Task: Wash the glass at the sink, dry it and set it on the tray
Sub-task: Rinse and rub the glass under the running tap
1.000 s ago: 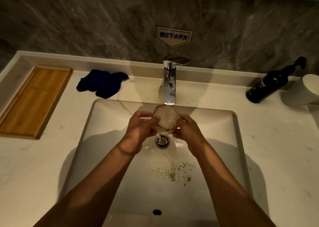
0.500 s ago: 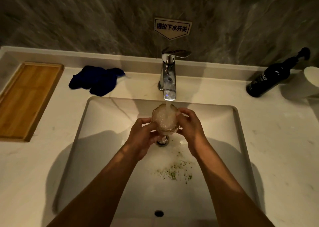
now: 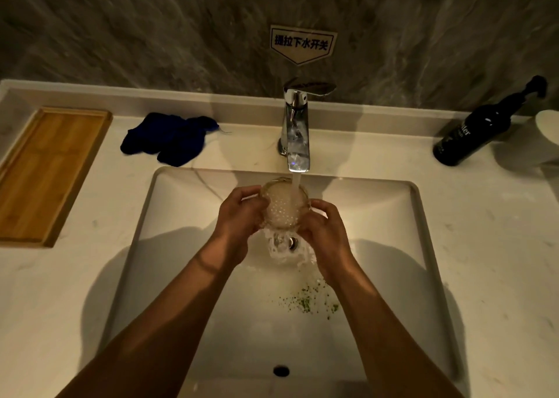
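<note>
Head view: both hands, left hand (image 3: 239,216) and right hand (image 3: 325,231), grip glass (image 3: 284,205) under tap (image 3: 298,143) (water running).

Glass (image 3: 285,205): gripped between left hand (image 3: 240,216) and right hand (image 3: 324,231), under the faucet (image 3: 296,131), its stream running into it and spilling over into the sink (image 3: 423,246). Green specks (image 3: 305,299): scattered on the basin floor. Wooden tray (image 3: 45,170): counter, far left. Blue cloth (image 3: 169,139): crumpled, between tray and faucet. Dark pump bottle (image 3: 475,131): counter, right.
</note>
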